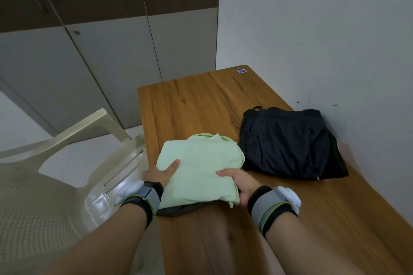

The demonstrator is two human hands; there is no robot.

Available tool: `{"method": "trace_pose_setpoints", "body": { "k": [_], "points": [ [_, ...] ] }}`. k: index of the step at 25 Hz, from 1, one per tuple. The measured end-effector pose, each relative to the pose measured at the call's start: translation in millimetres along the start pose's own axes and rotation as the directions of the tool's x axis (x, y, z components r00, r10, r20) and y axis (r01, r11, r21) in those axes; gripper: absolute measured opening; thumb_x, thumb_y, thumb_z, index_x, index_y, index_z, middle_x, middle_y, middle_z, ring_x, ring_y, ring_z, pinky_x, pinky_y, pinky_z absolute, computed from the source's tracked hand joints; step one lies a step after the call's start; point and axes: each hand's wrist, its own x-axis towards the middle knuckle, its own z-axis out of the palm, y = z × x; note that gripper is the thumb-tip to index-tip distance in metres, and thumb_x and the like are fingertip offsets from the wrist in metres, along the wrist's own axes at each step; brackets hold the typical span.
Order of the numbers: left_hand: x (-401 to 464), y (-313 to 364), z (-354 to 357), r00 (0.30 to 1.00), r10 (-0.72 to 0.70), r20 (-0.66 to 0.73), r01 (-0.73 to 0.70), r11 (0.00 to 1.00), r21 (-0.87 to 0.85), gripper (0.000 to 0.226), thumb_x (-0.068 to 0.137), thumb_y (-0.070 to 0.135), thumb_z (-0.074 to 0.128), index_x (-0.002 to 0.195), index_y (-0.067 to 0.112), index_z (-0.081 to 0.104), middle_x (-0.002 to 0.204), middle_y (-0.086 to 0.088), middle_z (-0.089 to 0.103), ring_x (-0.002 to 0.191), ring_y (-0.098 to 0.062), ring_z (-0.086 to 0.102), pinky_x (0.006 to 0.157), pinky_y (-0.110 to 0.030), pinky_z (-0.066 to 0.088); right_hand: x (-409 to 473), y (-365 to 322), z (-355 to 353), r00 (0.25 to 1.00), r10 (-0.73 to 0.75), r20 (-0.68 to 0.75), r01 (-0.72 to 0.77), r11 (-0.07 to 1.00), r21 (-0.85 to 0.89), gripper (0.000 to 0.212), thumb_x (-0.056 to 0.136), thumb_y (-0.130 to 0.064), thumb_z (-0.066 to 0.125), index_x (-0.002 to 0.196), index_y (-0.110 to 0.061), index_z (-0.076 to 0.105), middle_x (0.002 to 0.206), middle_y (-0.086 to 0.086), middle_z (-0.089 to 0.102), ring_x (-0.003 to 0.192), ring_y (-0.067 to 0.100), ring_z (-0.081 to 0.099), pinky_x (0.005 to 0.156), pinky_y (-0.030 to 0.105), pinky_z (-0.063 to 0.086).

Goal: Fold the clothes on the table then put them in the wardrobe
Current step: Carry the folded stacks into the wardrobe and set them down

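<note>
A folded light green garment (201, 165) lies on top of a dark folded piece (178, 210) near the left edge of the wooden table (194, 100). My left hand (161, 174) grips the stack's left side, thumb on top of the green cloth and fingers hidden under it. My right hand (240, 182) grips the right side the same way. To the right, against the wall, a folded black garment (288, 143) rests on the table. The wardrobe (100, 47), its grey and brown doors closed, stands beyond the table.
A beige plastic chair (55, 181) stands close against the table's left edge, below my left arm. A white wall (324, 40) runs along the table's right side. A small blue sticker (241, 71) marks the far corner of the table.
</note>
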Motion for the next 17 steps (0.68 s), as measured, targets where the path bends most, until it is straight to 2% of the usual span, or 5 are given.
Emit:
{"method": "trace_pose_setpoints", "body": {
  "k": [5, 9, 11, 13, 17],
  "points": [
    [-9, 41, -14, 0.964, 0.067, -0.257, -0.127, 0.966, -0.223, 0.073, 0.08, 0.062, 0.057, 0.131, 0.01, 0.047, 0.135, -0.015, 0.05, 0.121, -0.036, 0.048, 0.103, -0.041, 0.038, -12, -41, 30, 0.99, -0.141, 0.013, 0.137, 0.979, 0.152, 0.015, 0.089, -0.002, 0.05, 0.099, -0.004, 0.061, 0.072, 0.011, 0.071, 0.056, 0.024, 0.069, 0.047, 0.027, 0.055],
    [-68, 55, -20, 0.783, 0.115, -0.611, -0.461, 0.767, -0.447, 0.032, 0.091, 0.038, 0.051, 0.078, 0.009, 0.054, 0.089, -0.011, 0.057, 0.087, -0.028, 0.054, 0.075, -0.032, 0.042, -26, -74, 61, 0.954, -0.294, 0.056, 0.268, 0.924, 0.274, 0.03, 0.089, -0.003, 0.048, 0.117, -0.004, 0.058, 0.097, 0.014, 0.068, 0.068, 0.026, 0.069, 0.059, 0.034, 0.059],
    [-101, 45, -10, 0.813, 0.394, -0.429, -0.579, 0.626, -0.523, 0.035, 0.087, 0.03, 0.047, 0.054, 0.02, 0.046, 0.06, 0.001, 0.048, 0.061, -0.016, 0.046, 0.061, -0.026, 0.033, -32, -91, 75, 0.938, -0.344, 0.042, 0.315, 0.898, 0.308, 0.037, 0.089, -0.004, 0.048, 0.125, -0.001, 0.054, 0.099, 0.015, 0.066, 0.069, 0.028, 0.069, 0.059, 0.034, 0.059],
    [-111, 41, 7, 0.822, 0.57, -0.008, -0.492, 0.702, -0.515, 0.04, 0.086, 0.02, 0.044, 0.046, 0.023, 0.049, 0.046, 0.007, 0.048, 0.046, -0.009, 0.043, 0.055, -0.027, 0.034, -40, -106, 88, 0.913, -0.404, 0.053, 0.364, 0.867, 0.342, 0.03, 0.09, -0.003, 0.046, 0.118, 0.001, 0.057, 0.092, 0.015, 0.068, 0.064, 0.026, 0.069, 0.056, 0.032, 0.058],
    [-102, 84, 24, 0.834, 0.398, 0.382, -0.096, 0.786, -0.61, 0.023, 0.097, 0.011, 0.044, 0.082, 0.012, 0.062, 0.068, 0.0, 0.065, 0.048, -0.008, 0.059, 0.047, -0.021, 0.046, -60, -125, 112, 0.896, -0.438, 0.075, 0.381, 0.843, 0.38, 0.017, 0.091, -0.001, 0.044, 0.084, -0.002, 0.06, 0.061, 0.01, 0.068, 0.045, 0.021, 0.064, 0.04, 0.021, 0.049]
  ]
}}
